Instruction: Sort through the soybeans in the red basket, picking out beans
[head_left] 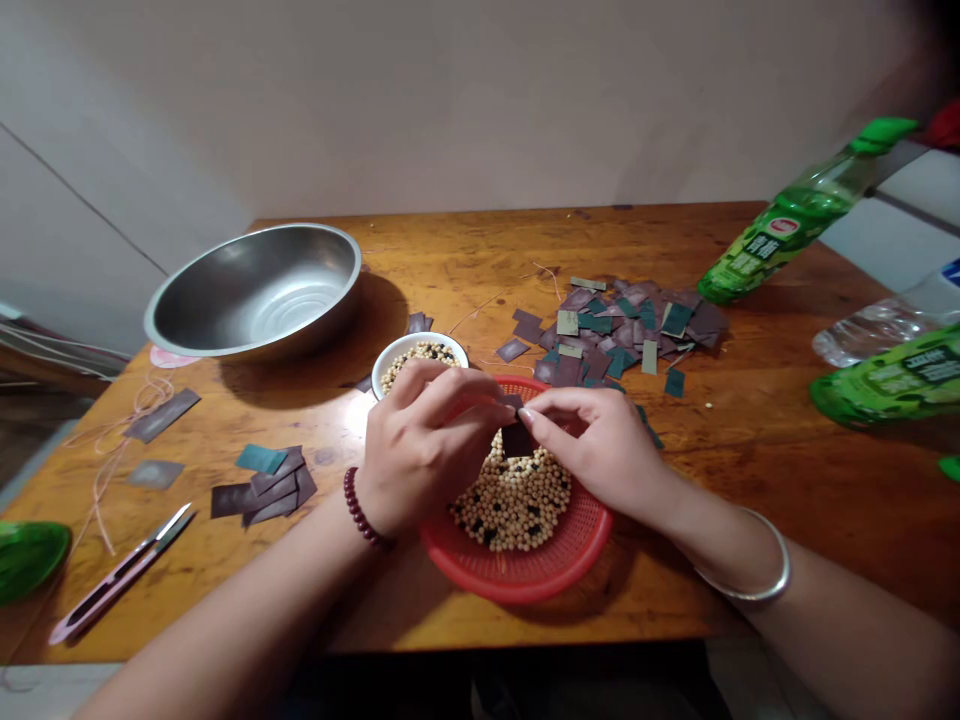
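My left hand (431, 440) and my right hand (604, 440) meet above a red plastic basket (517, 590), fingertips pinched together. Between them they hold a small dark brown rectangular piece (517, 438), like leather or cloth, which hangs over the beads. Cream and black round beads (517, 500) partly fill the basket. Just behind my left hand stands a white bowl (380, 368) with more of the same beads, partly covered by that hand. Whether a bead is pinched with the dark piece cannot be seen.
Dark and green pieces lie in a heap (600, 330) at the back right, and in a smaller pile (270, 490) at left. A steel basin (292, 300), pink-handled snips (124, 575), loose thread (105, 480) and green-labelled bottles (780, 225) also rest on the wooden table (450, 235).
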